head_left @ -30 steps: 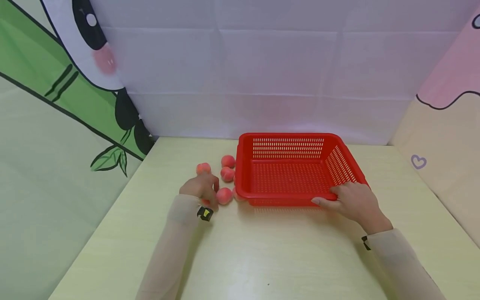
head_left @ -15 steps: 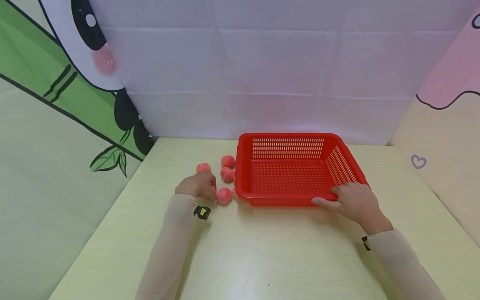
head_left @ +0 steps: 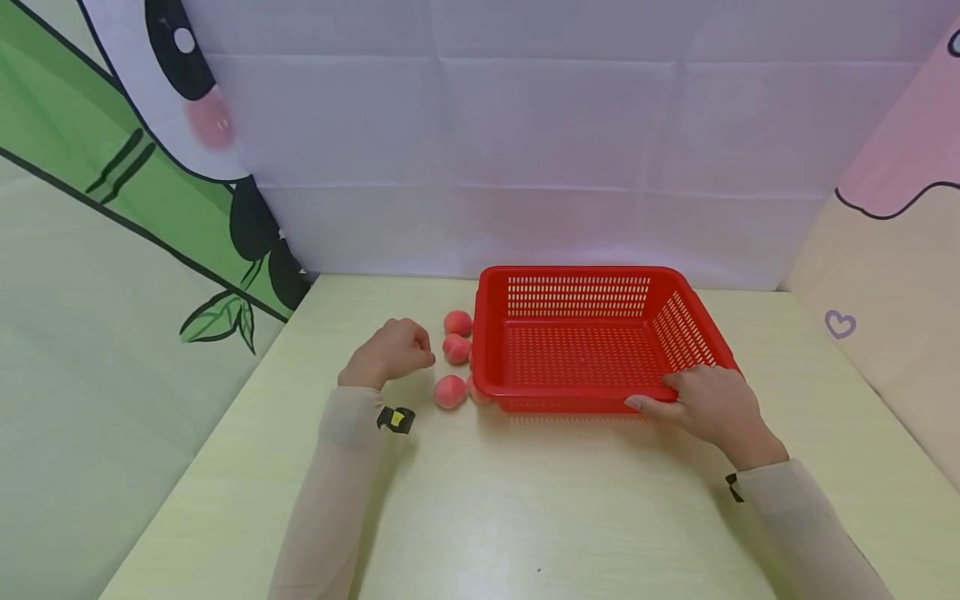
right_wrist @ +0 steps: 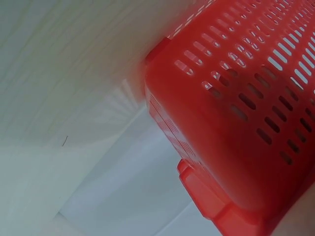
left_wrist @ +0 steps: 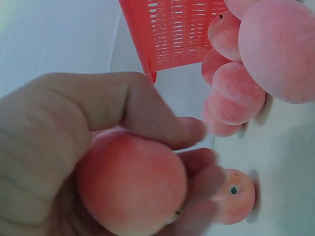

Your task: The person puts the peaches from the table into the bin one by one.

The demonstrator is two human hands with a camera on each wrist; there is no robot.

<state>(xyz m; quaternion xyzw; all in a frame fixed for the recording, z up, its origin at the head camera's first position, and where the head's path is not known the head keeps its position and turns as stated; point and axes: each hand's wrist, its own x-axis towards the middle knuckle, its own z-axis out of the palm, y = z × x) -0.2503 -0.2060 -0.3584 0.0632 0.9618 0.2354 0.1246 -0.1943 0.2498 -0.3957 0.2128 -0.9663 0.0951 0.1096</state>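
Note:
My left hand (head_left: 392,348) is over the table left of the basket. In the left wrist view its thumb and fingers curl round a peach (left_wrist: 133,182), which the hand hides in the head view. Another peach (left_wrist: 237,197) sits on the table just beyond those fingertips. Several more peaches lie by the basket's left side, among them a near peach (head_left: 450,392), a middle peach (head_left: 456,349) and a far peach (head_left: 457,322). My right hand (head_left: 708,406) grips the front right rim of a red plastic basket (head_left: 573,392), thumb at the front. No peaches show inside it.
A pale wood table (head_left: 480,508) carries everything. A lilac cloth (head_left: 562,150) hangs close behind the basket. Printed cloth panels stand at the left and right. The basket's perforated corner (right_wrist: 216,113) fills much of the right wrist view.
My left hand has moved away and slightly left, taking up a peach from beside the near one. It now covers the far left peach. The right hand and basket stay put.

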